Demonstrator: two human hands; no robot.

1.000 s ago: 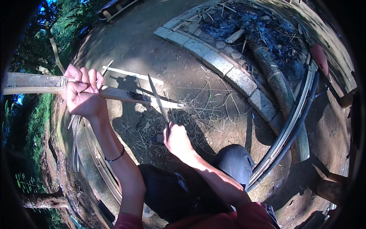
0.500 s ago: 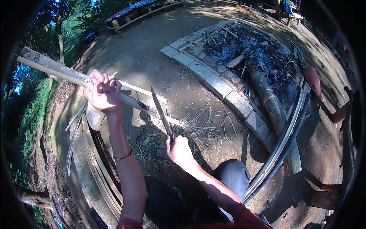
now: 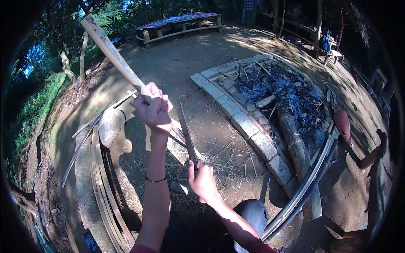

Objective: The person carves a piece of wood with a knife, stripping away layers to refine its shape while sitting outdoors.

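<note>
My left hand (image 3: pixel 154 109) is closed around a long pale strip of split bamboo (image 3: pixel 113 52). The strip slants from the upper left, through the fist, down toward the ground in front of me. In my right hand (image 3: pixel 201 181) is the handle of a long knife (image 3: pixel 186 128), its dark narrow blade pointing up and away. The blade stands close to the strip's lower part, to the right of my left fist; whether they touch I cannot tell. Thin curled shavings (image 3: pixel 223 162) lie scattered on the ground below both hands.
A stone-edged fire pit (image 3: pixel 236 114) with ash and a charred log (image 3: pixel 295 143) lies ahead right. Long strips (image 3: pixel 103 189) rest at my left beside a rock (image 3: pixel 111 126). Dark curved strips (image 3: pixel 310 181) lie at my right. A low bench (image 3: pixel 183 30) stands far back.
The bamboo strip has swung steeper, its upper end moving right. My left hand has shifted right, nearer the knife. The whole view has tilted upward, showing more of the far ground.
</note>
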